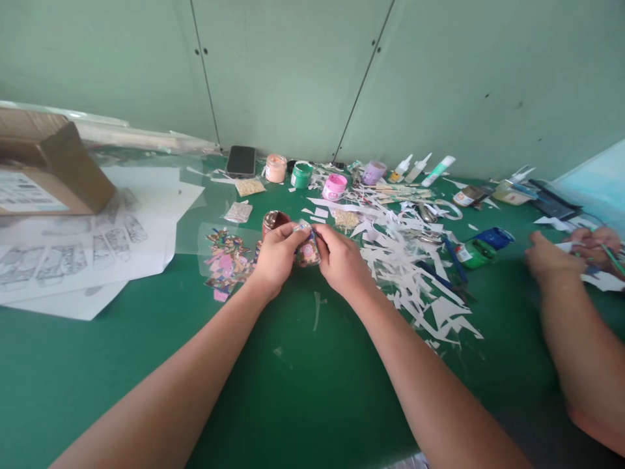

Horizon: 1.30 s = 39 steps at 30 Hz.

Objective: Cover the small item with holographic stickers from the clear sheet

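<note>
A small colourful patterned piece is held up between my two hands over the green table. My left hand pinches its left and top edge with thumb and fingers. On its right edge, the fingers of my right hand are closed. Just behind my left hand stands an open dark red jar. A pile of colourful cut scraps lies on a clear sheet to the left of my left hand.
White paper strips spread right of my hands, beside blue-handled scissors. Paint jars and a phone stand along the back. Printed sheets and a cardboard box lie left. Another person's hands work at right.
</note>
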{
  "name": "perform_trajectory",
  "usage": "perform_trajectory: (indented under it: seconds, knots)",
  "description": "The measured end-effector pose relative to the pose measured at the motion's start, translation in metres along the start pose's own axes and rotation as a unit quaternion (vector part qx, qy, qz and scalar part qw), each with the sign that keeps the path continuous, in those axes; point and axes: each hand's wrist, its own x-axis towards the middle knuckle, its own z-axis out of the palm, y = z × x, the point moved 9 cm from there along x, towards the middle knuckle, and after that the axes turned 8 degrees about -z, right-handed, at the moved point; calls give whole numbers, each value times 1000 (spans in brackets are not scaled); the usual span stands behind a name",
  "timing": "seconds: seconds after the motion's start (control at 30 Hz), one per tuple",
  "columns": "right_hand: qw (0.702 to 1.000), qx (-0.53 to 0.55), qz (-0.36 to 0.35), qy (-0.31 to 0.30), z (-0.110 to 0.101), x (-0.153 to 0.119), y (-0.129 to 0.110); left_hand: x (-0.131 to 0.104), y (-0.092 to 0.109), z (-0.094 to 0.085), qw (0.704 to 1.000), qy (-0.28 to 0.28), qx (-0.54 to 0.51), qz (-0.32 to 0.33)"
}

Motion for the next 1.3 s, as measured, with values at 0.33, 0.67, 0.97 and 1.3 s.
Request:
perform_trajectory:
  seconds: [0.33, 0.67, 0.97, 1.3]
  knots:
    - [1000, -21, 12, -4, 7, 0, 2, -5, 2, 7, 998, -44, 17, -34]
    - [994, -7, 71, 82, -23, -4, 28, -9, -1, 9, 994, -56, 95, -21]
    - [992, -60, 107, -19, -11, -2, 19, -10, 1, 11, 994, -53, 90, -13]
    - [986, -72, 144, -31, -5, 2, 24, -10, 2, 15, 994, -70, 84, -26]
